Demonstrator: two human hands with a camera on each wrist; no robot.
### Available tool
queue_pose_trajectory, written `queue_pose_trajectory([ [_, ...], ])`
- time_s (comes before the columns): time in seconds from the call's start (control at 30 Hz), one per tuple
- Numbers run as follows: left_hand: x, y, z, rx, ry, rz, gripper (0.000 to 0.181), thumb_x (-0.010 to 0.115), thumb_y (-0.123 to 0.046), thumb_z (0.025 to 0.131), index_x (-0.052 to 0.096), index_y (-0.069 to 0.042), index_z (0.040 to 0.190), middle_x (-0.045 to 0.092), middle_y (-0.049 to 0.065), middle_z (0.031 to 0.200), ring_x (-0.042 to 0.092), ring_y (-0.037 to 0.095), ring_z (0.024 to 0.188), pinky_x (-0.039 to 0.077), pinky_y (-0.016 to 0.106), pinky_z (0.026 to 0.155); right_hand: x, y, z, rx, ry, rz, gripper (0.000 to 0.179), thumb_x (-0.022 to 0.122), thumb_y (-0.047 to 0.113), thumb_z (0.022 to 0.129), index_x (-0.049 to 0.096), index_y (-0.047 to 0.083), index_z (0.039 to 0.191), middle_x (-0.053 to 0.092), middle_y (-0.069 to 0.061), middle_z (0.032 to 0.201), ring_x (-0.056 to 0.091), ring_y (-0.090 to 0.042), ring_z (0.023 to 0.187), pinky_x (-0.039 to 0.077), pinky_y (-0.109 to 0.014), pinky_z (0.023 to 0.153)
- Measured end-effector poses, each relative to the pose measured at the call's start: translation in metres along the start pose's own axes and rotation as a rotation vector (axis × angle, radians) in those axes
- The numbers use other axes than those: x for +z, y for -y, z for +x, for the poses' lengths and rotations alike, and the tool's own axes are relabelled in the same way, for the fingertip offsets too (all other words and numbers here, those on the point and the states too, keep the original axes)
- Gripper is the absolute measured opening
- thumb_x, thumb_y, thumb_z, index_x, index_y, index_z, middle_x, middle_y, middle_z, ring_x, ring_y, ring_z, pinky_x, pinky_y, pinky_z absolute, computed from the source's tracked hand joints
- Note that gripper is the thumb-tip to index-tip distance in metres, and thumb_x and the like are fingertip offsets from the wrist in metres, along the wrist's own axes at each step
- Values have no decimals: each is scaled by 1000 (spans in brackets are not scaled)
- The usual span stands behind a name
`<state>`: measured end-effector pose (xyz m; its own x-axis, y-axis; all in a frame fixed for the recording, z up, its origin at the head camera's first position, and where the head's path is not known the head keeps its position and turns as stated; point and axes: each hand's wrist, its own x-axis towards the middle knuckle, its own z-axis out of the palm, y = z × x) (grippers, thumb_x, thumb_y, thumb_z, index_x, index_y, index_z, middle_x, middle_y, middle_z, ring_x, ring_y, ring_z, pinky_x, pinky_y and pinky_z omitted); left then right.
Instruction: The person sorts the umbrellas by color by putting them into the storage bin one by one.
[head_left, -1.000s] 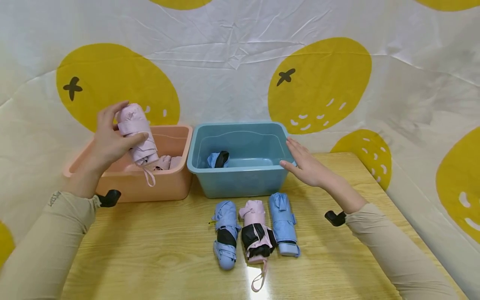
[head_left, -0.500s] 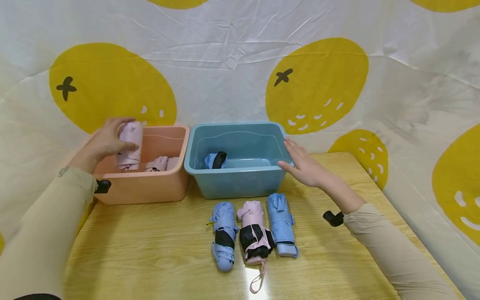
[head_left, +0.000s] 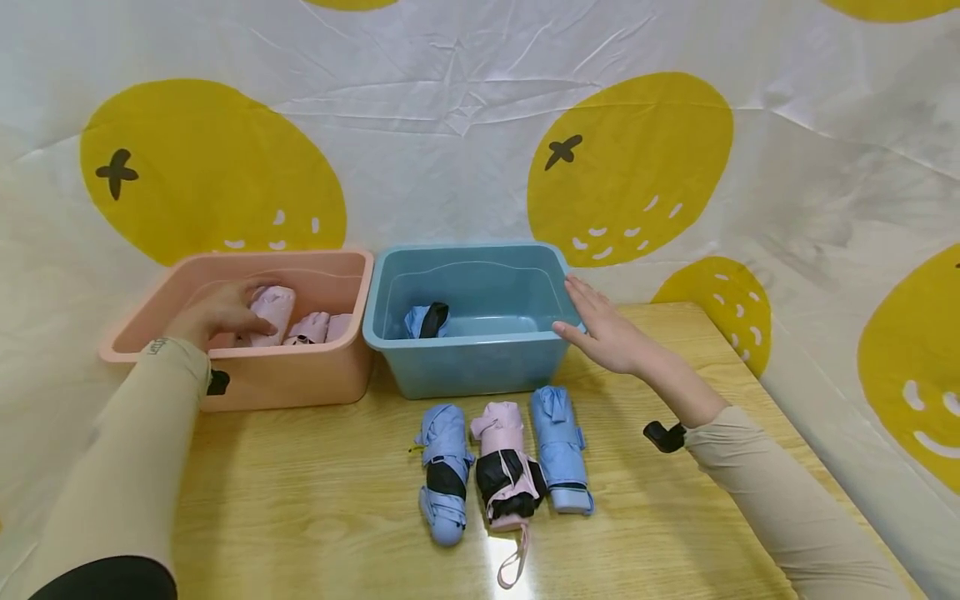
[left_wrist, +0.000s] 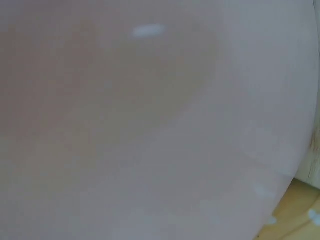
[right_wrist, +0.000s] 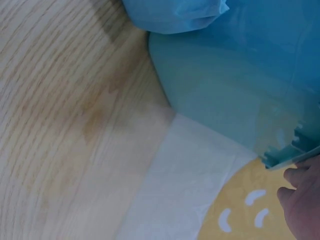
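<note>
Nearest to me, on the bench [head_left: 315,492], lie three folded umbrellas, and I see no move of them in the last second: one blue umbrella [head_left: 445,477] a little past 6 o'clock, one pink-and-black umbrella [head_left: 510,468] near 6 o'clock, and a second blue umbrella [head_left: 561,454] at 5 o'clock.

Farther, at 9 o'clock of the blue tub [head_left: 480,367] and just beside it, stands the pink tub [head_left: 292,381]. Here is the change: the left hand [head_left: 213,310] was above the rim with a light pink umbrella [head_left: 274,307], and now it has gone down inside this tub. Thumb and fingers still pinch the umbrella, which looks tilted. I judge that the placing is almost complete, but the grip is not yet released. If the umbrella touches the tub floor, I cannot tell; the front wall hides it, and the left wrist camera gives me only blur. At its 3 o'clock lies more rolled pink fabric [head_left: 313,325].

The right hand [head_left: 611,335] has stayed at 3 o'clock of the blue tub, fingers straight, fingertips at the rim. In that tub lies one blue-and-black bundle [head_left: 427,320].

Behind everything, at 12 o'clock, hangs a white cloth [head_left: 420,183] with yellow fruits.
</note>
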<state>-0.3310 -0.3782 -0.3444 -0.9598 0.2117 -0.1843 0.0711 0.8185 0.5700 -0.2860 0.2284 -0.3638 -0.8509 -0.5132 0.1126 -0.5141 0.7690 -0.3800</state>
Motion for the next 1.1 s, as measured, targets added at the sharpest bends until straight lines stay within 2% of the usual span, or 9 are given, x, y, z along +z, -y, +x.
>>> queue_pose_trajectory([
  [0.1,1,3,1,29,3,32,91,80,-3,87,26,2,160,25,43,155,59,39,94,53,33,70,-1,1,0,1,-2,4,84,39,52,110,4,0,166,-2,-14,174,-3,-32,160,3,-55,127],
  [0.27,3,5,4,69,44,7,86,78,0,87,28,11,155,24,43,156,60,36,83,54,36,69,-2,2,-1,5,-5,13,84,40,52,110,3,1,166,-2,-15,174,-3,-32,160,2,-55,127],
  [0.43,5,13,6,118,21,68,78,81,-6,83,40,15,146,38,43,147,52,49,111,50,51,90,-2,3,-2,1,-4,12,83,40,51,111,4,0,166,-1,-15,174,-3,-32,160,2,-55,127],
  [0.47,5,15,7,110,21,76,77,82,-7,82,42,16,144,40,43,145,50,51,114,50,53,91,-2,3,-3,2,-4,10,83,40,51,111,4,0,166,-1,-15,174,-3,-32,160,3,-55,127],
  [0.53,5,18,7,75,44,75,74,80,-7,84,43,16,143,42,44,142,55,47,106,54,50,86,-1,3,-3,3,-3,10,83,40,51,111,4,0,166,-1,-15,174,-3,-32,160,3,-56,127],
  [0.63,4,17,6,-1,125,43,70,74,-8,90,40,15,147,38,45,146,61,44,101,59,48,83,-1,3,-4,6,-3,9,83,40,51,111,4,0,166,-1,-15,174,-3,-33,160,3,-56,127],
  [0.8,3,10,2,-76,223,34,66,66,-13,99,36,13,152,34,42,153,54,54,125,52,59,99,-1,4,-5,11,-1,13,83,40,51,111,4,0,166,-1,-15,174,-3,-33,160,3,-56,127],
  [0.97,2,7,0,-119,259,15,67,63,-19,103,33,8,156,34,39,155,50,54,128,48,63,103,-1,4,-4,10,1,12,83,40,51,111,4,0,166,-2,-15,174,-3,-33,160,3,-55,127],
  [1.1,3,5,-2,-110,253,18,68,65,-26,102,36,6,155,36,37,156,50,51,127,48,63,102,-1,4,-2,1,0,7,83,40,51,111,5,-1,165,-1,-15,174,-3,-33,160,3,-56,127],
])
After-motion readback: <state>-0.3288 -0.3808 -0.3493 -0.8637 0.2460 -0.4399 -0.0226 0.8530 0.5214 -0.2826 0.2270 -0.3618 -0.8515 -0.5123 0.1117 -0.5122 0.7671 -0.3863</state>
